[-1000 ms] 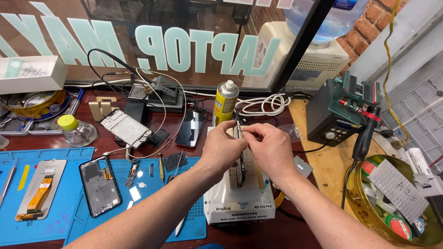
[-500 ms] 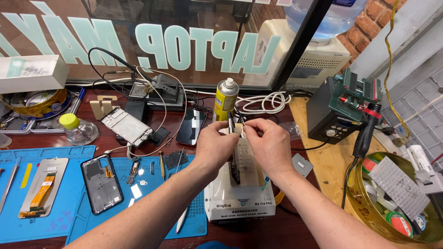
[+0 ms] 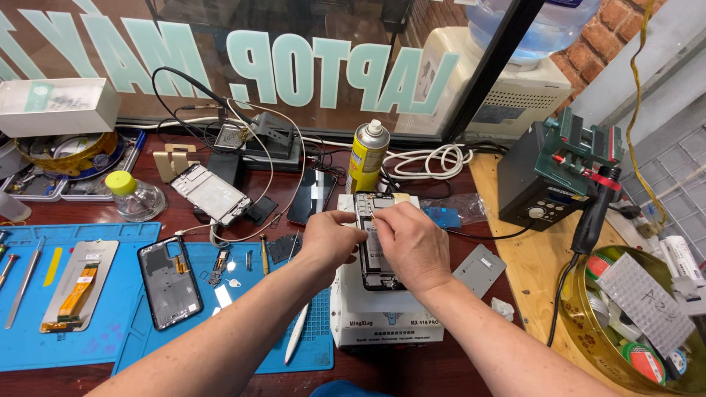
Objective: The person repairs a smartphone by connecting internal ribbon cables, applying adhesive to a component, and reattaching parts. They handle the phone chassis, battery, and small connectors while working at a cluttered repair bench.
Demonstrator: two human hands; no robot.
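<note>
Both hands at work on an opened phone [image 3: 376,242], lying flat on a white heating block [image 3: 382,312] at the middle of the bench. Left hand [image 3: 329,241] curled, thumb and forefinger pinched at the phone's left edge near the top. Right hand [image 3: 413,246] arched over the lower right half, fingertips pinched on a small part near the upper middle of the board; too small to say which part.

Judged from the bench, well into disassembly, not near the end: back already off the phone, insides exposed, board and cables apparently in place. A separate black shell [image 3: 170,281] lying on the blue mat [image 3: 44,345], a screen with orange flex [image 3: 77,285] beside it, a white frame [image 3: 211,194] further back. Small loose parts scattered on the mat near the shell. A grey plate [image 3: 479,269] lying just right of the block.

Apparently left: freeing of connectors, then the parts under them. Not clear whether the piece under the right fingertips is loose or seated.

Spray can [image 3: 367,156] upright just behind the phone, solder station [image 3: 540,184] well to the right.
</note>
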